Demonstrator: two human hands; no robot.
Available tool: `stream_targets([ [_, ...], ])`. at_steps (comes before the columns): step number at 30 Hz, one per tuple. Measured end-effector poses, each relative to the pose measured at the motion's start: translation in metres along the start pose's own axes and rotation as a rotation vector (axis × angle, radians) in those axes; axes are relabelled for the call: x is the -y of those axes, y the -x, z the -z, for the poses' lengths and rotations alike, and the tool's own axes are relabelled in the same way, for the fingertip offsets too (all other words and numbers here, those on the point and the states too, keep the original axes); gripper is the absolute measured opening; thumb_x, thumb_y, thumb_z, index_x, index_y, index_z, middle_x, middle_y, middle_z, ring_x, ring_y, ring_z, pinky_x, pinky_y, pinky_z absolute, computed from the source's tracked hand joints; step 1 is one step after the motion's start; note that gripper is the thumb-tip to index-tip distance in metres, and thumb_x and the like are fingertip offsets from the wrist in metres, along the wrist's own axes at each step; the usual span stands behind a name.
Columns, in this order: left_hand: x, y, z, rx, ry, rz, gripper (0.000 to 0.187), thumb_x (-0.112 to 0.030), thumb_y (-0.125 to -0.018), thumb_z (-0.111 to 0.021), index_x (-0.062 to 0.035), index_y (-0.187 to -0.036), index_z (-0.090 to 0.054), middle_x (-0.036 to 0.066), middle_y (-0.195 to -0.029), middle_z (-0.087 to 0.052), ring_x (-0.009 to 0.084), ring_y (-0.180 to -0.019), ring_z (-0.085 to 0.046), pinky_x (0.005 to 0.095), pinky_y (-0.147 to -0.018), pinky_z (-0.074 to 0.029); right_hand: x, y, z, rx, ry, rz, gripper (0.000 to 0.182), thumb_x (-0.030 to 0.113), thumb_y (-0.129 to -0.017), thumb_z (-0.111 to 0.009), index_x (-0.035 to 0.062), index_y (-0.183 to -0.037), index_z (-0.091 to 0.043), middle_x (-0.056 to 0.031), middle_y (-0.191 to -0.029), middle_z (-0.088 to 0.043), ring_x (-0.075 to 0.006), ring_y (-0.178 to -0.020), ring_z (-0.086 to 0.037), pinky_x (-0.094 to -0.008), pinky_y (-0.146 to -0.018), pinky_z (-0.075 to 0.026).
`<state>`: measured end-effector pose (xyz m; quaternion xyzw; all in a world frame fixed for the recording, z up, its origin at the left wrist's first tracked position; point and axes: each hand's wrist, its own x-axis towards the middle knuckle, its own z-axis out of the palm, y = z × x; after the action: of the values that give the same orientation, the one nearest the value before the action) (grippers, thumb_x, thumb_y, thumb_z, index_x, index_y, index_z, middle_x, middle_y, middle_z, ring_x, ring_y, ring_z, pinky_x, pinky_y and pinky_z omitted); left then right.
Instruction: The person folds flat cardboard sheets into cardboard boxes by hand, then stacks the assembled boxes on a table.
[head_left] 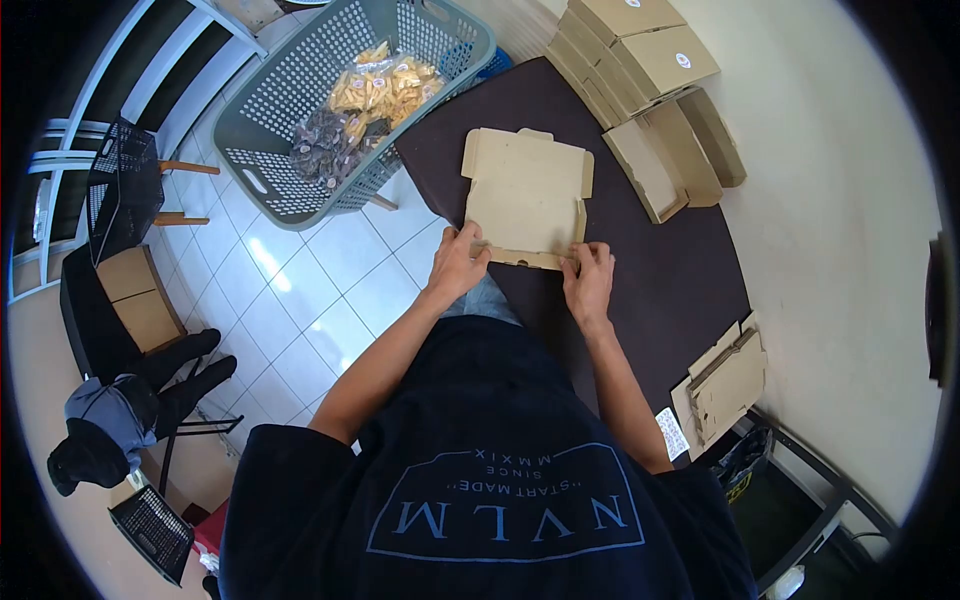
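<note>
A brown cardboard box [527,195] lies unfolded on the dark table [640,290], with its side flaps spread outward. Its near edge is partly folded up between my hands. At the near left corner, my left hand [458,262] has its fingers closed on the cardboard. On the near right corner my right hand [589,275] grips the folded edge with curled fingers. The fingertips of both hands are partly hidden against the cardboard.
Folded boxes [640,50] are stacked at the table's far right, with an open box [675,160] beside them. Flat cardboard [722,388] lies at the near right. A grey-green basket [262,135] holding bagged snacks stands left. Another person [120,410] sits at far left.
</note>
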<state>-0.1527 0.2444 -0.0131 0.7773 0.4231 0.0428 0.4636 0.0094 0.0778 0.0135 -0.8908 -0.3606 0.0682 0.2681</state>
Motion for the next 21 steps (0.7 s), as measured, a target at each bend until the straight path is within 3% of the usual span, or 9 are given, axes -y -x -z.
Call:
stream_targets([
  [1,-0.001,0.004,0.000,-0.027,0.033,0.007,0.021,-0.023,-0.088,-0.069,-0.0094,-0.100,-0.058,0.021,-0.094,-0.054,0.0418,-0.096,-0.057,0.0499,-0.086,-0.048,0.001,0.004,0.001,0.006,-0.001,-0.001,0.014,0.009,-0.082,-0.076,0.0023,-0.093,-0.070,-0.0118,-0.093,-0.060,-0.0349,-0.098,-0.055,-0.0437,-0.087,-0.047],
  [3,0.006,0.003,-0.001,0.000,0.050,0.003,0.023,-0.024,-0.088,-0.070,-0.0104,-0.103,-0.059,0.022,-0.096,-0.054,0.0415,-0.098,-0.056,0.0491,-0.087,-0.048,0.005,0.006,0.000,0.041,-0.015,0.259,0.017,0.008,-0.081,-0.075,0.0051,-0.098,-0.071,-0.0106,-0.100,-0.064,-0.0329,-0.099,-0.056,-0.0431,-0.086,-0.047],
  [8,0.026,0.006,-0.006,0.074,0.071,-0.106,0.031,-0.029,-0.087,-0.074,-0.0133,-0.110,-0.060,0.024,-0.108,-0.055,0.0411,-0.105,-0.052,0.0494,-0.090,-0.047,0.006,0.017,-0.011,0.095,0.179,0.362,0.018,0.002,-0.078,-0.065,0.0036,-0.095,-0.072,-0.0094,-0.098,-0.068,-0.0292,-0.099,-0.059,-0.0423,-0.086,-0.044],
  [10,0.005,0.020,0.007,-0.202,-0.247,-0.226,0.035,-0.026,-0.083,-0.078,-0.0130,-0.111,-0.063,0.018,-0.114,-0.057,0.0381,-0.110,-0.052,0.0497,-0.092,-0.045,0.006,0.010,-0.010,0.134,0.201,0.378,0.016,0.001,-0.078,-0.063,0.0036,-0.092,-0.071,-0.0102,-0.095,-0.068,-0.0292,-0.097,-0.060,-0.0419,-0.084,-0.044],
  [11,-0.003,0.021,0.013,-0.205,-0.247,-0.241,0.035,-0.026,-0.083,-0.078,-0.0130,-0.111,-0.063,0.018,-0.114,-0.057,0.0381,-0.110,-0.052,0.0497,-0.092,-0.045,0.005,0.007,-0.009,0.185,0.223,0.389,0.015,0.000,-0.077,-0.061,0.0036,-0.089,-0.070,-0.0110,-0.092,-0.068,-0.0291,-0.094,-0.061,-0.0415,-0.083,-0.045],
  [13,-0.011,0.023,0.020,-0.211,-0.188,-0.561,0.038,-0.020,-0.077,-0.081,-0.0121,-0.111,-0.065,0.012,-0.112,-0.059,0.0352,-0.113,-0.051,0.0490,-0.092,-0.042,0.001,0.006,-0.014,0.225,0.242,0.401,0.014,-0.001,-0.076,-0.061,0.0034,-0.087,-0.069,-0.0122,-0.091,-0.068,-0.0298,-0.093,-0.062,-0.0414,-0.083,-0.046],
  [14,-0.017,0.023,0.021,-0.041,-0.199,-0.621,0.034,-0.012,-0.075,-0.078,-0.0078,-0.106,-0.065,0.011,-0.108,-0.059,0.0322,-0.111,-0.053,0.0462,-0.091,-0.041,-0.001,0.002,-0.016,0.274,0.259,0.422,0.014,-0.002,-0.074,-0.061,0.0032,-0.084,-0.068,-0.0135,-0.089,-0.067,-0.0305,-0.092,-0.064,-0.0413,-0.083,-0.048],
  [18,0.003,0.002,-0.007,0.054,-0.365,-0.646,0.013,-0.005,-0.078,-0.070,-0.0023,-0.089,-0.065,0.013,-0.094,-0.060,0.0319,-0.100,-0.059,0.0443,-0.088,-0.044,-0.004,-0.011,-0.013,0.366,0.221,0.428,0.014,-0.002,-0.073,-0.060,0.0008,-0.084,-0.067,-0.0160,-0.088,-0.067,-0.0346,-0.093,-0.065,-0.0433,-0.088,-0.053],
  [21,0.005,-0.008,-0.012,0.134,-0.409,-0.608,0.009,-0.005,-0.077,-0.069,-0.0014,-0.085,-0.066,0.015,-0.087,-0.061,0.0347,-0.095,-0.060,0.0460,-0.085,-0.047,-0.002,-0.017,-0.011,0.465,0.181,0.356,0.016,-0.005,-0.072,-0.059,-0.0020,-0.085,-0.068,-0.0192,-0.089,-0.068,-0.0379,-0.093,-0.066,-0.0449,-0.088,-0.053],
])
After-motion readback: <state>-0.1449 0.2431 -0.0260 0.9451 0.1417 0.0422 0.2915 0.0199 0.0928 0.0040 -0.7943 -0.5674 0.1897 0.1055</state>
